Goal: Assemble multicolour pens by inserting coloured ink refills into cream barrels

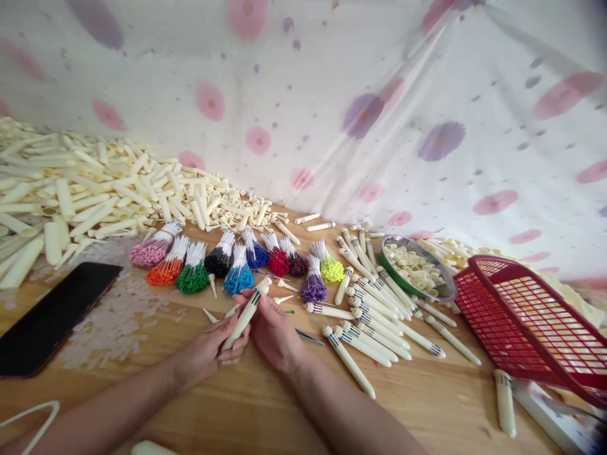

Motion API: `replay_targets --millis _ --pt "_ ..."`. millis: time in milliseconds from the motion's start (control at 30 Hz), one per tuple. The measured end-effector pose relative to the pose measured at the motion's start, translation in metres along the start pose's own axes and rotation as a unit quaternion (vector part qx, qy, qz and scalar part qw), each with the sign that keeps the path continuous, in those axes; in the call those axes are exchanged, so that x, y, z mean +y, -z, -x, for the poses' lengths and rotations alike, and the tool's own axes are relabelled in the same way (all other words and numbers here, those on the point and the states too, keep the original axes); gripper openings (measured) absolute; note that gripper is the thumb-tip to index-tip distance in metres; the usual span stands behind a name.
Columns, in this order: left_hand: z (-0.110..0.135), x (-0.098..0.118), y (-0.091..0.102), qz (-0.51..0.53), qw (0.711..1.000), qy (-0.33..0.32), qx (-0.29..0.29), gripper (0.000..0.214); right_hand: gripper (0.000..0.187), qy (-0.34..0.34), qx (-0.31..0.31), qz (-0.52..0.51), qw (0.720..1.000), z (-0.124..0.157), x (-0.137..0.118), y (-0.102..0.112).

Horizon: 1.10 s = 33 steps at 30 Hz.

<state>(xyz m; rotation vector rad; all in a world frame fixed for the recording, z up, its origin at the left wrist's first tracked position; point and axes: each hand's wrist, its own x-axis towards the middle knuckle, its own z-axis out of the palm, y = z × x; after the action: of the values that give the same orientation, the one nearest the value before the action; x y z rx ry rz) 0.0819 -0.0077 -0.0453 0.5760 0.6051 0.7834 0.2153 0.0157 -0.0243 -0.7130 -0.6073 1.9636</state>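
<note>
My left hand (219,346) is closed around the cream barrel of a multicolour pen (243,321), which tilts up and to the right. At the pen's top end, the fingers of my right hand (272,322) are closed on it near the coloured sliders. Just beyond my hands lie banded bundles of refills with coloured tips, among them a light blue bundle (239,278), a green bundle (192,275) and a purple bundle (313,285). A few small cream cone-shaped parts (212,285) lie loose beside them. Tweezers (310,337) rest right of my right hand.
A heap of cream pen barrels (95,183) fills the back left. Small clear pieces (111,316) are scattered by a black phone (54,319). Several assembled pens (348,361) lie at right, near a green-sided bowl (405,281) of cream parts and a red basket (493,322).
</note>
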Motion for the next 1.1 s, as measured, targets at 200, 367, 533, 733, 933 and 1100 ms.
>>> replay_targets --millis 200,367,533,733,933,1100 --pt "-0.002 0.003 0.001 0.026 0.999 0.024 -0.037 0.036 0.035 0.025 0.009 0.011 1.000 0.003 -0.001 -0.004" --pt "-0.002 0.006 -0.002 0.017 0.998 0.033 -0.053 0.037 0.035 0.049 0.003 0.054 0.997 0.005 -0.001 -0.002" --pt "-0.002 0.006 -0.005 0.000 0.998 0.044 -0.054 0.039 0.044 0.060 -0.008 0.060 0.996 0.002 -0.002 0.002" --pt "-0.001 0.006 -0.006 -0.018 0.997 0.051 -0.051 0.041 0.054 -0.031 -0.093 0.014 0.995 0.000 -0.021 -0.001" --pt "-0.002 0.009 -0.009 -0.051 0.997 0.042 -0.041 0.044 0.054 -0.041 -0.093 0.000 0.995 -0.004 -0.016 -0.001" --pt "-0.005 0.010 -0.010 -0.106 0.994 0.004 -0.029 0.043 0.037 0.048 -0.086 0.138 0.986 0.000 -0.024 0.003"
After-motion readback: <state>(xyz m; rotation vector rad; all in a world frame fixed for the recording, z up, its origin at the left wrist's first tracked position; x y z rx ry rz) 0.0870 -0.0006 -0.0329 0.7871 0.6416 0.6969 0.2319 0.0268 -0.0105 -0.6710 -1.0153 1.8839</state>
